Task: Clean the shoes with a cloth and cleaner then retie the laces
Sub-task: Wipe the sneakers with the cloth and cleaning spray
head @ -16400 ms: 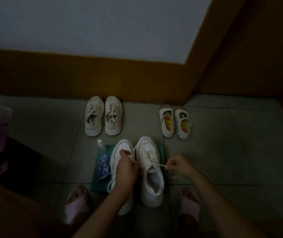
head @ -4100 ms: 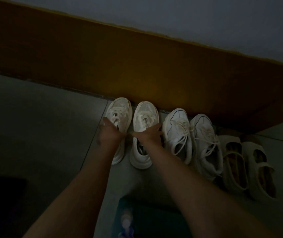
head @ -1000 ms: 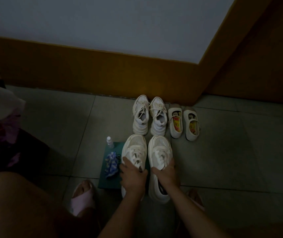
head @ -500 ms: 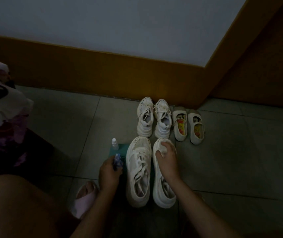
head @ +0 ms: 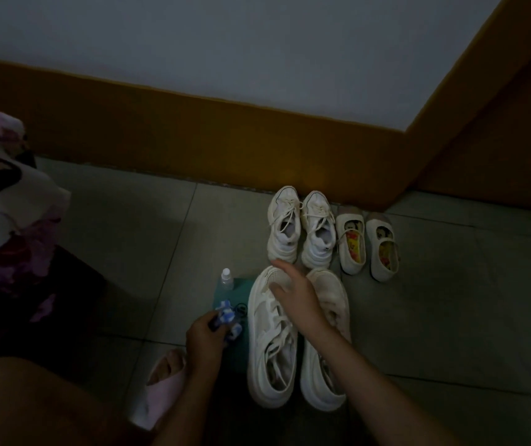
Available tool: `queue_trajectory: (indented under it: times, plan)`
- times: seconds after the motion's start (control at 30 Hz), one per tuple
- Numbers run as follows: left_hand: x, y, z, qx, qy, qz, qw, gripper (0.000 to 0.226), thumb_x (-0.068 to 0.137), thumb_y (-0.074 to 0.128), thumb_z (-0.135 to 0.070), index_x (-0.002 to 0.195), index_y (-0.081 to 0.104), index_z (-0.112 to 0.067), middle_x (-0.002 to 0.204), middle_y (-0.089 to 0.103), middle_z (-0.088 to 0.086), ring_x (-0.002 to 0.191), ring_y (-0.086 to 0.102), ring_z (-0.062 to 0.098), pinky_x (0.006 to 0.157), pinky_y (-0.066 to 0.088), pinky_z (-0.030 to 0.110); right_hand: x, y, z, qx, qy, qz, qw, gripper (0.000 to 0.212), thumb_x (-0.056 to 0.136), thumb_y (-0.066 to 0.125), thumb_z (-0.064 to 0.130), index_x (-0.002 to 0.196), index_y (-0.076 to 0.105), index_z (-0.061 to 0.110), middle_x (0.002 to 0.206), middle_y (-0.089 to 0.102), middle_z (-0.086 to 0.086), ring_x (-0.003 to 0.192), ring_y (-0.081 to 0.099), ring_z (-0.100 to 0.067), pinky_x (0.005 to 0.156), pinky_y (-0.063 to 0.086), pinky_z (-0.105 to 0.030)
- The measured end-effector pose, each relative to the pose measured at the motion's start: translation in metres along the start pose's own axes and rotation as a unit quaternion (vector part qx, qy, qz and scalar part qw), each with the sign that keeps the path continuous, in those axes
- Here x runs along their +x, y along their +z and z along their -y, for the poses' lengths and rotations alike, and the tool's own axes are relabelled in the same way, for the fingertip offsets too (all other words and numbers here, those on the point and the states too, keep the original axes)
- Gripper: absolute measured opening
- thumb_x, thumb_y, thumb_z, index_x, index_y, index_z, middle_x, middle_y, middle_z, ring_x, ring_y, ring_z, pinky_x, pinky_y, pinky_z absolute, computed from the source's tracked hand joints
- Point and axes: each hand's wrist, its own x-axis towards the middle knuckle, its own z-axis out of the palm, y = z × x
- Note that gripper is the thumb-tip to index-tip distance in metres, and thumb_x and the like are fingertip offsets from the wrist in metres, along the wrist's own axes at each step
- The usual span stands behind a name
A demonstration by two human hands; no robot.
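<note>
Two white sneakers lie side by side on a green mat. The right hand, fingers spread, covers the left one's toe; the left hand grips a blue cloth at the mat's left edge.

Cream sneakers side by side; blue-white cloth and small bottle just left

On the floor stand two large cream sneakers, two white laced sneakers and two small strap shoes, six in all. There is one spray bottle, one blue-and-white cloth, one teal mat, one pink slipper and one heap of floral fabric. Two hands show: a left hand and a right hand.
</note>
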Motion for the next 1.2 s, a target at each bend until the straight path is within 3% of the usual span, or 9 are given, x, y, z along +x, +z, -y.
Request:
queue_trajectory:
  times: [0.1, 0.23, 0.37, 0.5, 0.67, 0.8, 0.9, 1.07, 1.2]
  plan:
    - [0.002, 0.002, -0.001, -0.014, 0.023, -0.010, 1.000, 0.011, 0.080, 0.066, 0.001, 0.087, 0.066, -0.008, 0.079, 0.065, 0.008, 0.067, 0.059, 0.017, 0.048, 0.041, 0.006, 0.024, 0.023, 0.004, -0.029, -0.017, 0.066, 0.997, 0.053, 0.086, 0.063, 0.007, 0.136, 0.045, 0.009, 0.143, 0.043, -0.005, 0.133, 0.037, -0.016, 0.103, 0.027, -0.016]
    - [0.011, 0.001, 0.001, -0.061, 0.013, -0.053, 0.997, 0.009, 0.081, 0.068, -0.008, 0.089, 0.068, -0.004, 0.081, 0.068, 0.011, 0.077, 0.063, 0.021, 0.063, 0.045, 0.023, 0.053, 0.053, 0.008, -0.027, -0.003, 0.156, 0.987, 0.061, 0.084, 0.066, 0.006, 0.139, 0.041, 0.008, 0.147, 0.038, -0.007, 0.137, 0.034, -0.020, 0.101, 0.027, -0.015]
    - [0.023, -0.003, 0.007, -0.099, -0.017, -0.070, 0.992, 0.015, 0.081, 0.068, -0.006, 0.094, 0.068, 0.000, 0.086, 0.069, 0.014, 0.077, 0.063, 0.022, 0.058, 0.046, 0.019, 0.069, 0.071, 0.004, -0.030, 0.013, 0.184, 0.982, 0.054, 0.083, 0.065, -0.002, 0.133, 0.048, 0.004, 0.147, 0.037, -0.011, 0.137, 0.034, -0.021, 0.107, 0.030, -0.023]
    - [0.026, -0.002, 0.008, -0.133, -0.040, -0.067, 0.988, 0.012, 0.081, 0.067, -0.005, 0.093, 0.068, -0.003, 0.086, 0.067, 0.012, 0.080, 0.061, 0.022, 0.066, 0.045, 0.025, 0.075, 0.080, -0.008, -0.004, 0.031, 0.157, 0.987, 0.040, 0.082, 0.065, 0.000, 0.121, 0.058, -0.004, 0.134, 0.053, -0.016, 0.126, 0.048, -0.025, 0.099, 0.037, -0.022]
    - [0.028, -0.002, 0.003, -0.150, -0.038, -0.065, 0.986, 0.011, 0.082, 0.067, -0.006, 0.093, 0.068, -0.005, 0.086, 0.067, 0.011, 0.077, 0.061, 0.020, 0.055, 0.046, 0.013, 0.071, 0.074, -0.010, 0.044, 0.025, 0.125, 0.991, 0.021, 0.088, 0.060, 0.005, 0.108, 0.064, -0.002, 0.112, 0.064, -0.021, 0.106, 0.058, -0.025, 0.094, 0.047, -0.035]
    - [0.032, 0.001, -0.014, -0.165, -0.034, -0.039, 0.985, 0.003, 0.082, 0.067, -0.005, 0.082, 0.066, -0.007, 0.080, 0.067, 0.011, 0.080, 0.060, 0.020, 0.062, 0.048, 0.023, 0.067, 0.021, 0.023, 0.086, -0.002, 0.076, 0.993, 0.023, 0.098, 0.045, 0.019, 0.112, 0.060, 0.007, 0.102, 0.061, -0.002, 0.094, 0.058, -0.012, 0.074, 0.046, -0.014]
    - [0.027, 0.004, -0.033, -0.167, -0.018, -0.010, 0.986, 0.007, 0.083, 0.066, -0.006, 0.077, 0.065, -0.009, 0.074, 0.065, 0.006, 0.078, 0.060, 0.022, 0.072, 0.048, 0.033, 0.057, -0.034, 0.031, 0.146, 0.006, 0.056, 0.988, 0.024, 0.100, 0.038, 0.028, 0.115, 0.056, 0.022, 0.104, 0.060, -0.004, 0.099, 0.061, -0.019, 0.076, 0.048, -0.025]
    - [0.020, 0.013, -0.058, -0.177, -0.002, 0.035, 0.984, 0.010, 0.086, 0.062, -0.009, 0.090, 0.063, 0.000, 0.084, 0.064, 0.013, 0.081, 0.058, 0.021, 0.069, 0.045, 0.030, 0.034, -0.097, 0.014, 0.314, 0.078, 0.038, 0.945, 0.031, 0.101, 0.030, 0.033, 0.122, 0.052, 0.026, 0.094, 0.058, -0.002, 0.086, 0.057, -0.019, 0.083, 0.048, -0.047]
    - [0.017, 0.019, -0.066, -0.172, 0.004, 0.052, 0.984, 0.008, 0.086, 0.062, -0.010, 0.089, 0.062, -0.002, 0.076, 0.063, 0.006, 0.072, 0.058, 0.017, 0.064, 0.045, 0.024, 0.023, -0.115, -0.007, 0.406, 0.158, 0.014, 0.900, 0.033, 0.100, 0.031, 0.034, 0.108, 0.054, 0.011, 0.084, 0.051, -0.004, 0.073, 0.049, -0.015, 0.069, 0.041, -0.031]
